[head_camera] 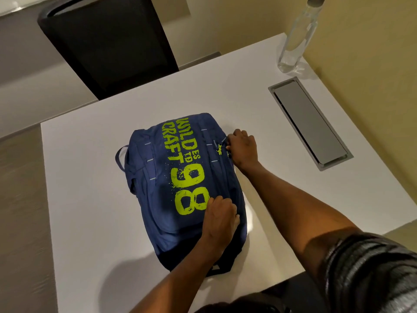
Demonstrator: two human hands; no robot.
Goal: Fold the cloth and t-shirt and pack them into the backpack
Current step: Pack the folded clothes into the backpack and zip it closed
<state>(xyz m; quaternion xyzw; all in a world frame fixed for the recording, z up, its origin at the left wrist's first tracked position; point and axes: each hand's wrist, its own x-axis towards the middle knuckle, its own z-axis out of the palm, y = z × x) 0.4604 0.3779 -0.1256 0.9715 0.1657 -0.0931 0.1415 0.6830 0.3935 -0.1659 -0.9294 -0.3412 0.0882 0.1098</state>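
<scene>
Two hands work on the blue Wildcraft backpack point(162, 177), which lies flat on the white table point(90, 199) with its printed front up. Nearest, the left hand point(220, 214) has its fingers curled, pinching the bag's fabric at the lower end of the big green 98, apparently to hold the panel taut. Beyond it, at the bag's right edge, the right hand point(243, 148) is bunched, its fingertips nipped on something small beside the seam. This is likely a zip pull, though it is too small to make out. Neither the cloth nor the t-shirt shows anywhere, and whether they are inside the bag cannot be told. The likely trouble lies between the two hands. If the left hand lets the fabric slacken, it could bunch under the slider and jam it. A hard tug from the right hand could drag the light bag across the smooth table instead of moving the zip. Any clothing inside could also catch in the teeth. Past the right hand sit a grey cable hatch point(309, 123) and, farther off, a clear bottle point(295, 41), which a sudden outward jerk of that arm might knock. A black chair point(108, 41) stands beyond the table.
</scene>
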